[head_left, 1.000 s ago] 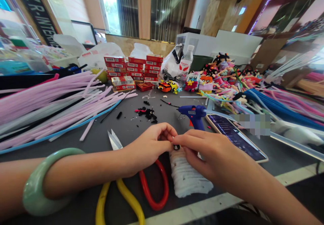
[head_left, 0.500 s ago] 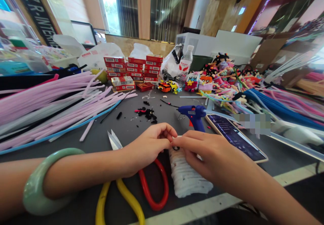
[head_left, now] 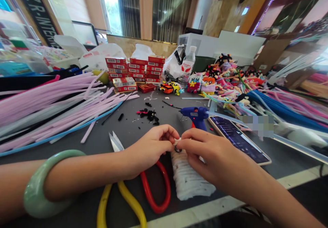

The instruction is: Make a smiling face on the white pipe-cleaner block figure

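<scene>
Both hands, L (head_left: 151,149) & R (head_left: 207,156), pinch white fuzzy roll's (head_left: 188,178) far tip; long axis prob. runs away from the person.

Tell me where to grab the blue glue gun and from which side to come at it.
Take the blue glue gun by its handle, the part slanting down toward the person. Its nozzle points left and the barrel lies roughly level, so the handle is the only graspable stub. Probably come from the near right, over the phone, since both hands and the white coiled piece crowd the near left.
</scene>
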Demonstrator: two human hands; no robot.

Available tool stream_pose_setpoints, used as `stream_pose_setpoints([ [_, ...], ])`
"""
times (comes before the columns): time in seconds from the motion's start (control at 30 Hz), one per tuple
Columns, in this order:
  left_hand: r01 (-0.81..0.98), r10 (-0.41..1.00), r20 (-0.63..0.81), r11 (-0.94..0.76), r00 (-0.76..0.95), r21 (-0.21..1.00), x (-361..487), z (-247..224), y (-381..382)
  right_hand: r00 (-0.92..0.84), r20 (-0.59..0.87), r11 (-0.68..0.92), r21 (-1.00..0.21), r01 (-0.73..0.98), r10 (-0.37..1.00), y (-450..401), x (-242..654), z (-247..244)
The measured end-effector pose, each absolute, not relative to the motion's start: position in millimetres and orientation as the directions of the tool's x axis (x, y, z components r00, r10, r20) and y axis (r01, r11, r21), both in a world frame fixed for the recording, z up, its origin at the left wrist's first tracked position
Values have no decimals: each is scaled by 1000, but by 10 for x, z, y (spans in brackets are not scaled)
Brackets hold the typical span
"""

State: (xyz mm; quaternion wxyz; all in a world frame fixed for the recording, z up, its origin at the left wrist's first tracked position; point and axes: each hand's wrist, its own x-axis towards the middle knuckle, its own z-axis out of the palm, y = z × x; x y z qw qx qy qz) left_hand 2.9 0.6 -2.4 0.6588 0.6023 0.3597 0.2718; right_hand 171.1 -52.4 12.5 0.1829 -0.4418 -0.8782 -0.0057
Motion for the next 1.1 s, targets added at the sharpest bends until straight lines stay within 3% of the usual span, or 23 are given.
stream_pose_setpoints([
  [0.7, 74, 784, -152, 135, 601, 988, 41, -21, 33, -558, 300, 623, -198, 757, 774, -522, 1699, 119],
  [0.9, 85, 785, -156, 132, 599, 988, 30, -7, 24, -497, 367, 598, -253, 760, 786, -519, 1700, 97],
  [1.1, 63, 786, -143, 131, 602, 989, 21, -31, 19, -561, 307, 631, -221, 744, 769, -514, 1713, 84],
])
